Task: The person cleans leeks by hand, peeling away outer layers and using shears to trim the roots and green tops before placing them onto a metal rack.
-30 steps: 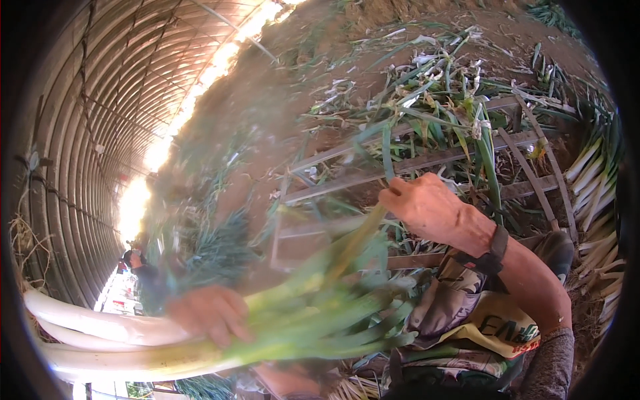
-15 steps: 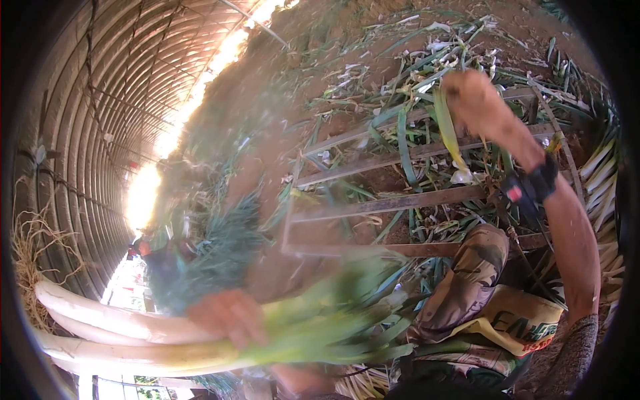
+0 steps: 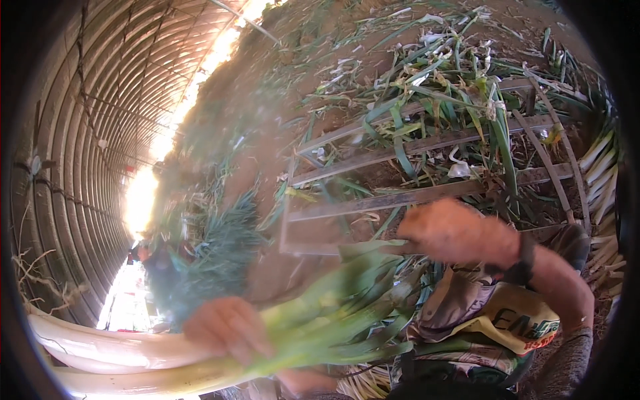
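Observation:
My left hand (image 3: pixel 229 331), fingers wrapped round, grips a bunch of large leeks (image 3: pixel 113 347) lying across the lower left. Their thick white stems stretch toward the left edge, with stringy roots (image 3: pixel 47 277) at the end. Broad green leaves (image 3: pixel 340 310) fan out to the right of the hand. Above the leaf tips is my right hand (image 3: pixel 460 232), blurred, with its fingers seeming curled; whether it holds anything cannot be seen. A dark band circles the right wrist.
A slatted metal frame (image 3: pixel 400 200) lies on the soil, strewn with stripped leaves (image 3: pixel 447 87). Several trimmed leeks (image 3: pixel 600 173) lie along the right edge. A green leafy heap (image 3: pixel 223 240) stands left of centre. Yellow printed cloth (image 3: pixel 513 313) covers my lap. A ribbed tunnel wall (image 3: pixel 87 147) curves up at left.
My right hand has come down and back from the leaf pile toward the leek leaves. The yellowish leaf it had is no longer at the hand. The leek bunch has shifted slightly left and down.

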Demonstrator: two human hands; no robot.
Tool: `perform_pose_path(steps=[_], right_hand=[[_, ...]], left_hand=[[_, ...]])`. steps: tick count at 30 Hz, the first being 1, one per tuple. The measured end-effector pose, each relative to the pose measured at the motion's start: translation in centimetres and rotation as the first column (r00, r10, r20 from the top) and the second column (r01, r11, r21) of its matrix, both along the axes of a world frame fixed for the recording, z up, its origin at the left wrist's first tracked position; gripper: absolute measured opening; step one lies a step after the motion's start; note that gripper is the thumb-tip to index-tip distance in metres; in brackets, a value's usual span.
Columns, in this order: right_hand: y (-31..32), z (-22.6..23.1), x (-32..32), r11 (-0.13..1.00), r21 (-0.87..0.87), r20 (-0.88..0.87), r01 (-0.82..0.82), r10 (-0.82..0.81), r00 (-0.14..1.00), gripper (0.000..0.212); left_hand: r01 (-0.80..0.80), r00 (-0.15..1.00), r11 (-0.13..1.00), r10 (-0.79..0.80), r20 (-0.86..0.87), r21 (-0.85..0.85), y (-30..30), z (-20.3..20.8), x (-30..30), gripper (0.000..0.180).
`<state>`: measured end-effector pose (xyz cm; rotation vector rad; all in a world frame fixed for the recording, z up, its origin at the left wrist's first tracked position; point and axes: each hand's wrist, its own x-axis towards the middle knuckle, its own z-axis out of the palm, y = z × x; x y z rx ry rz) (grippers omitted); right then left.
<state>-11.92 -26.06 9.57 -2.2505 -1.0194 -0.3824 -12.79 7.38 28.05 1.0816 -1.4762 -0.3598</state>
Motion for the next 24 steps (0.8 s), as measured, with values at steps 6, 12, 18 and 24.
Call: perform_pose_path(steps=[6, 12, 18, 24], right_hand=[[8.7, -0.4, -2.9, 0.936, 0.312, -0.212, -0.16, 0.233, 0.949, 0.024], [9.9, 1.0, -3.7, 0.932, 0.358, -0.289, -0.06, 0.172, 0.942, 0.034], [10.4, -0.4, -3.3, 0.949, 0.304, -0.047, -0.087, 0.106, 0.993, 0.017], [4.1, -7.8, 0.0, 0.989, 0.136, -0.171, 0.06, -0.036, 0.985, 0.006]], left_hand=[[0.103, 0.995, 0.994, -0.103, -0.002, 0.046, -0.4, -1.3, 2.3, 0.033], [0.012, 0.998, 0.999, -0.014, -0.066, -0.035, -2.3, -2.0, 1.3, 0.028], [0.058, 0.998, 0.998, -0.057, -0.039, 0.028, -2.6, -2.0, 2.0, 0.029], [0.291, 0.956, 0.92, -0.292, -0.036, 0.261, -4.0, 1.0, 3.7, 0.04]])
